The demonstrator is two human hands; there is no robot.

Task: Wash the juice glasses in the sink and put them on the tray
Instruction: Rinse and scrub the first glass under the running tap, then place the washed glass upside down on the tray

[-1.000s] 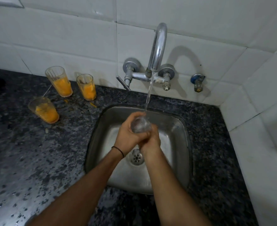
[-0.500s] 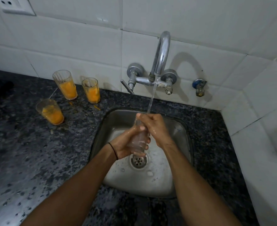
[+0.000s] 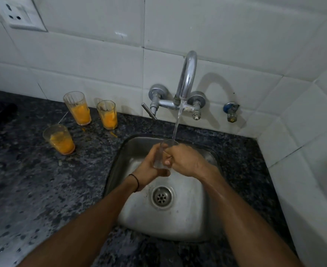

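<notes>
A clear empty glass stands upright over the steel sink, its mouth under the running water from the tap. My left hand holds the glass from the left and below. My right hand grips it from the right, fingers curled round its side. Three glasses with orange juice residue stand on the dark counter to the left: a tall one, a second and a nearer one. No tray is in view.
The dark speckled granite counter surrounds the sink, with juice drips near the glasses. White tiled walls stand behind and on the right. A wall socket sits at top left, a small valve right of the tap, and the drain below my hands.
The glass has turned from tilted in my hands to upright under the stream. My right hand moved from below it to its right side. The camera has tilted up.
</notes>
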